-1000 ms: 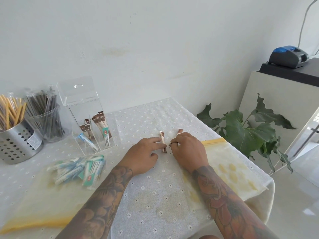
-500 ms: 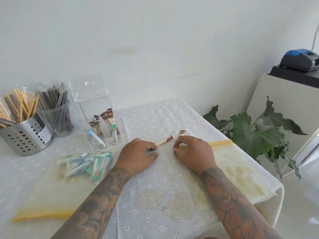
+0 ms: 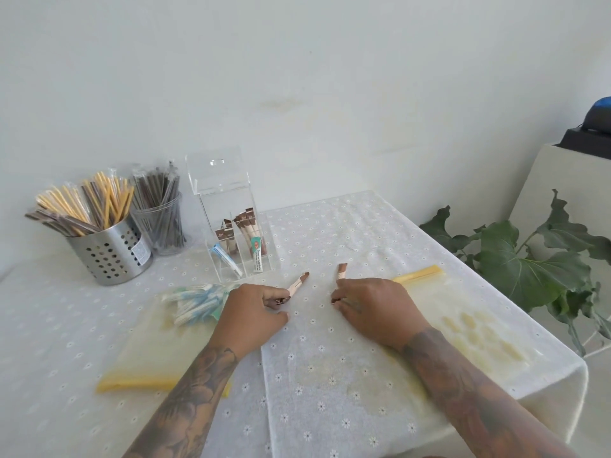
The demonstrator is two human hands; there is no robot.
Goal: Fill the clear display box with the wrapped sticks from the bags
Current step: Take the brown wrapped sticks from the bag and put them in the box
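The clear display box stands open at the back of the table, with several brown-tipped sticks and two blue or green ones inside. My left hand rests on the cloth and pinches a brown-tipped wrapped stick that points up to the right. My right hand holds another brown-tipped stick, its tip poking out above the fingers. A clear bag with a yellow zip lies at the left, with a pile of blue and green wrapped sticks on it. A second bag lies flat at the right.
A perforated metal cup of yellow and brown wrapped straws and a clear cup of dark straws stand at the back left. A leafy plant sits beyond the table's right edge, near a cabinet.
My hands have drawn apart, each with one brown-tipped stick. The left stick has tipped from upright to a slant toward the right. The view has shifted left.
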